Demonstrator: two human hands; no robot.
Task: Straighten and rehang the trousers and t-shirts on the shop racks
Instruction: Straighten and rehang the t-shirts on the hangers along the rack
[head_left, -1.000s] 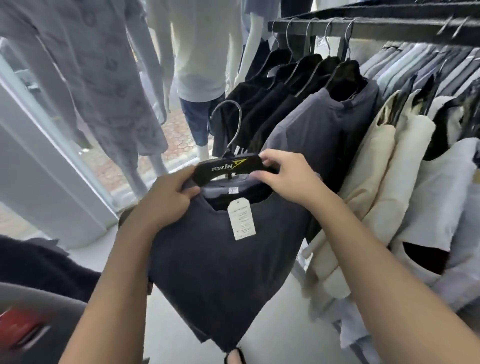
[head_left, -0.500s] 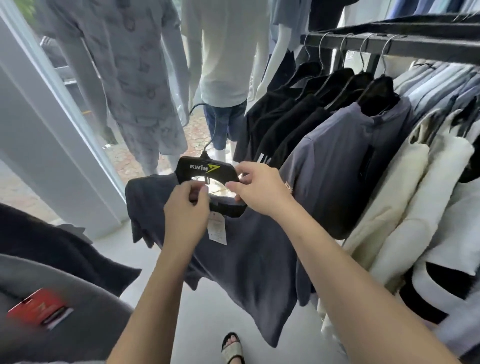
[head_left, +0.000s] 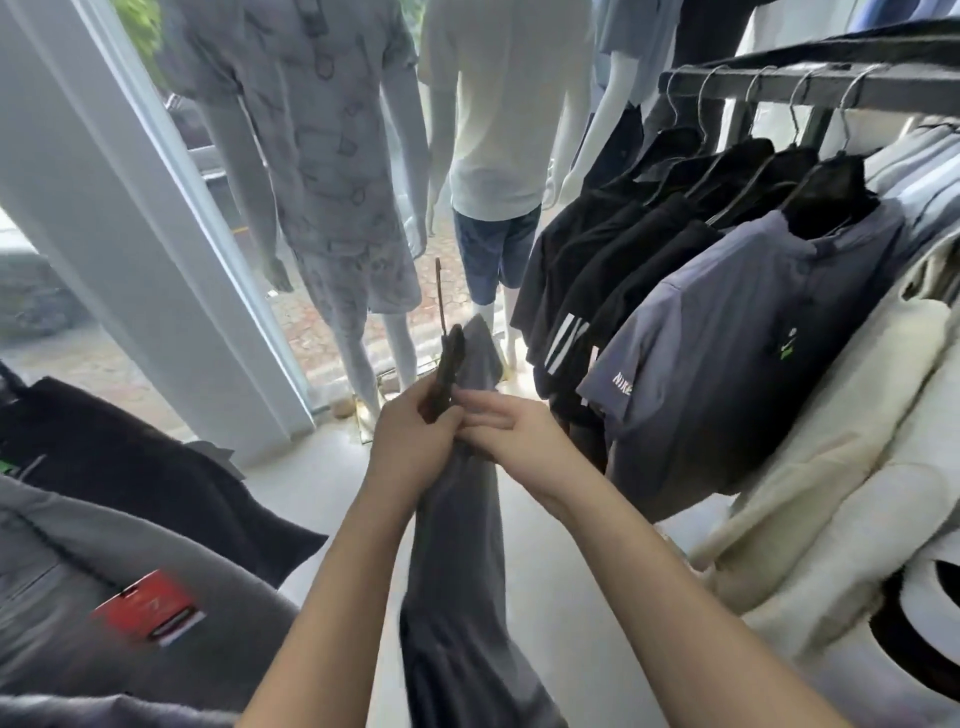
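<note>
T-shirt, dark grey, hangs edge-on at frame centre on a black hanger, with the metal hook pointing up. The body drops limp between the forearms to the bottom edge.

Left hand: fingers curled round the hanger's lower end and the bunched neckline. Right hand: fingers nearly straight, laid on the cloth just under the hanger, touching the left hand. Its thumb is hidden, so I cannot tell if it pinches.

Handling, as a judgement: light, soft knit that drapes and creases and slides off the hanger shoulders easily. Take it by the stiff hanger body or hook, not the fabric.

Room: the rack rail sits upper right, carrying black shirts and then a blue-grey shirt. Cream garments are packed tight at right. Open rail shows only at its left end. Mannequins stand close behind and a white pillar is at left. More garments lie lower left, one with a red tag. Bare floor lies under the shirt.
</note>
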